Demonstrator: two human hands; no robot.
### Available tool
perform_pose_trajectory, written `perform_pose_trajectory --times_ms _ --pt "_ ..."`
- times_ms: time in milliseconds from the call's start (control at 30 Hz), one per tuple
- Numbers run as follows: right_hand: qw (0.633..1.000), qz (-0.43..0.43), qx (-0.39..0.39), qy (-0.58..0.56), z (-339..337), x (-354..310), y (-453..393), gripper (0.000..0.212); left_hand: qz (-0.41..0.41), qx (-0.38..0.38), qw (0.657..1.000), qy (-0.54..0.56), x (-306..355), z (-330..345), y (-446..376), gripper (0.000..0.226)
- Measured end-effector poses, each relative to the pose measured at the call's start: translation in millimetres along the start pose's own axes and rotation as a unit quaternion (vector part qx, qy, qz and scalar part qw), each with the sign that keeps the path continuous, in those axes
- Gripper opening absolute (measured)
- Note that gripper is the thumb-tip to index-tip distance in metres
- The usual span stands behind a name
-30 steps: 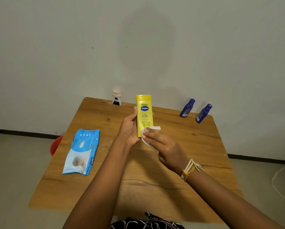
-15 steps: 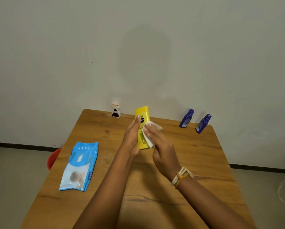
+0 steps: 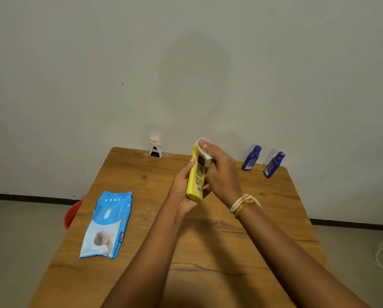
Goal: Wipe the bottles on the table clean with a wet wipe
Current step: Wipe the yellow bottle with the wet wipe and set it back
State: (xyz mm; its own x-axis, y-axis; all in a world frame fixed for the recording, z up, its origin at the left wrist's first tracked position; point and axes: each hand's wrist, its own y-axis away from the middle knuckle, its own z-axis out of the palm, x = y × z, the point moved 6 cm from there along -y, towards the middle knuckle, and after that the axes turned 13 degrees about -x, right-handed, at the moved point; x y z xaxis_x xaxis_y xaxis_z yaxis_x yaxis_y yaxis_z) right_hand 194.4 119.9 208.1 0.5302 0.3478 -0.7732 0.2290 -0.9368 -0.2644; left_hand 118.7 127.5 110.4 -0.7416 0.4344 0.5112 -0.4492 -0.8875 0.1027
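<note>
Now we hold the yellow bottle [image 3: 196, 174] above the middle of the desk [image 3: 128, 174], our left hand [image 3: 182, 188] curled round its lower half while our right hand [image 3: 219, 172] presses the wet wipe [image 3: 202, 144] against its top. If the wet plastic turns slick, the bottle could slide from our fingers. We count four bottles: one yellow, two blue bottles [image 3: 251, 158] far right, one small white bottle [image 3: 155, 147] at the far edge; one wipes pack [image 3: 107, 224] near left.

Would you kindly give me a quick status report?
Left hand grips yellow bottle. Right hand presses wet wipe on its top. Nothing in the way.
</note>
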Motion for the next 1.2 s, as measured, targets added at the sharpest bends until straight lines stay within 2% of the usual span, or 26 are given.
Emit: perform_pose_trajectory --times_ms 133,200,300,367,433,500,567,700,867,933,1000,1100,1167,1200 --pt "0.993 -0.02 -0.059 0.1 34 1 15 0.065 -0.003 -0.02 0.999 0.051 0 3 0 0.044" --pt "0.987 -0.043 -0.07 0.137 41 1 32 0.061 0.004 -0.026 0.999 0.041 2 1 0 0.048" --pt "0.966 -0.128 -0.102 0.2 43 -5 69 0.062 0.007 -0.046 0.998 0.048 6 -4 2 0.061" --pt "0.958 -0.157 -0.126 0.204 35 -6 82 0.052 0.007 -0.046 0.997 0.054 8 -9 4 0.059" --pt "0.977 -0.13 -0.081 0.146 17 -8 71 0.043 0.012 -0.04 0.998 0.051 9 -11 8 0.057" --pt "0.992 -0.088 -0.004 0.085 -4 -7 47 0.044 0.013 -0.044 0.998 0.048 7 -8 11 0.053" --pt "0.991 -0.073 0.042 0.1 -15 -8 20 0.052 0.017 -0.048 0.998 0.04 8 -4 13 0.045" --pt "0.971 -0.089 -0.025 0.22 10 -8 0 0.055 0.03 -0.058 0.997 0.047 12 0 14 0.04" --pt "0.951 -0.118 -0.06 0.281 47 -2 52 0.057 0.039 -0.058 0.997 0.046 15 -11 9 0.057" --pt "0.947 -0.138 -0.095 0.274 56 -3 77 0.058 0.048 -0.058 0.997 0.035 18 -19 8 0.052" --pt "0.957 -0.153 -0.114 0.217 55 -4 88 0.05 0.047 -0.052 0.997 0.026 18 -26 8 0.048" --pt "0.991 -0.112 -0.019 0.067 26 -7 65 0.045 0.038 -0.043 0.998 0.025 15 -26 11 0.048" --pt "0.994 -0.085 0.045 0.051 9 -8 37 0.05 0.03 -0.042 0.999 0.016 13 -23 11 0.041" --pt "0.993 -0.08 0.048 0.076 6 -10 23 0.053 0.029 -0.043 0.999 0.006 13 -22 11 0.037"
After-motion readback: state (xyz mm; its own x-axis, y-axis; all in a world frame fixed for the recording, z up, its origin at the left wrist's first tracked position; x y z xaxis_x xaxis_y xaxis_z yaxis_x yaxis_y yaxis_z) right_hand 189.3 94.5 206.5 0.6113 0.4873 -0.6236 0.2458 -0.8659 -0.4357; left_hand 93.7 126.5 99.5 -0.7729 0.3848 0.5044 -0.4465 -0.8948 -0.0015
